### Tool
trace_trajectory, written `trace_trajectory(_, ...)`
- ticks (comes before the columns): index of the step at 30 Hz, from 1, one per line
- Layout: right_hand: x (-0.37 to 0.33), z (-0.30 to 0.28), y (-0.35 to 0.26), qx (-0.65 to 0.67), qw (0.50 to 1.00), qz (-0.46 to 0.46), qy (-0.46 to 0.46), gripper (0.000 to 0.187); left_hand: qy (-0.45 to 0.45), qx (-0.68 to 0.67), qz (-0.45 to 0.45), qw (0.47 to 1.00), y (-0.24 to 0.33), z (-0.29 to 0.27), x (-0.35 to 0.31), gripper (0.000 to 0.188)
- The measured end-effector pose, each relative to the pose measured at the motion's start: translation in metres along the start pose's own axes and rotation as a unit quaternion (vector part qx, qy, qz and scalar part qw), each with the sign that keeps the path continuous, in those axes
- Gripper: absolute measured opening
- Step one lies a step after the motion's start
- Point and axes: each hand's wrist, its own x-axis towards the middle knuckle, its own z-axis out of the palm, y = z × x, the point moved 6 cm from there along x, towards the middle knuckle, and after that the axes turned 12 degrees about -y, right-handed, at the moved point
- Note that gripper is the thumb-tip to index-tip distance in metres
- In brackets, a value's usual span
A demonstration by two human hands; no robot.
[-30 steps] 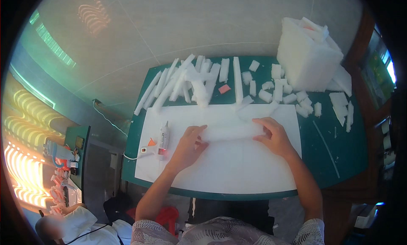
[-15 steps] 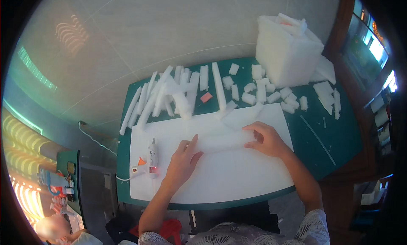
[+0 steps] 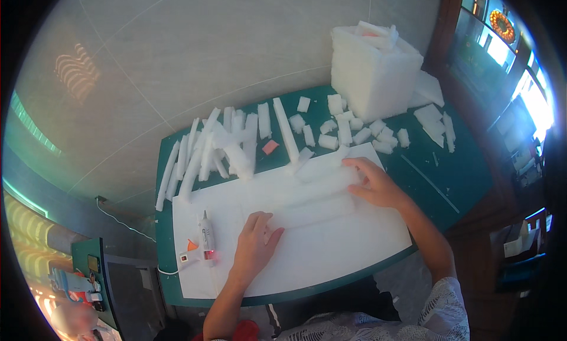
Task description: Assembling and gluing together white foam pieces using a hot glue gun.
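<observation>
A white foam piece (image 3: pixel 319 188) was pinched at its right end by the right hand (image 3: pixel 378 187); whether the left hand (image 3: pixel 254 243) gripped could not be told. Light, even pressure seemed advisable.

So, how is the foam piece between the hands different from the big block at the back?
The foam piece is long and low, while the big block is tall and bulky. The foam piece lies on the white sheet; the big block stands on the green table. The foam piece is between two hands; the big block is away from both. Both are white.
</observation>
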Motion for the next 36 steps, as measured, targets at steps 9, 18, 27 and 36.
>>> trace_trajectory(9, 0.064, -0.028, 0.029, -0.02, 0.994, 0.061, 0.083, 0.043, -0.01, -0.001, 0.036, 0.999, 0.007, 0.01, -0.003, 0.041)
trace_trajectory(18, 0.123, -0.018, 0.017, -0.212, 0.976, 0.046, 0.028, 0.04, -0.004, 0.0, 0.097, 0.995, 0.012, 0.012, -0.008, 0.04)
trace_trajectory(27, 0.064, 0.029, -0.064, -0.033, 0.994, -0.049, -0.094, 0.032, -0.025, -0.092, 0.049, 0.994, 0.012, 0.008, -0.005, 0.063)
trace_trajectory(36, 0.036, 0.096, -0.091, 0.097, 0.971, 0.01, -0.218, 0.053, 0.001, -0.103, 0.063, 0.993, 0.015, 0.01, -0.004, 0.061)
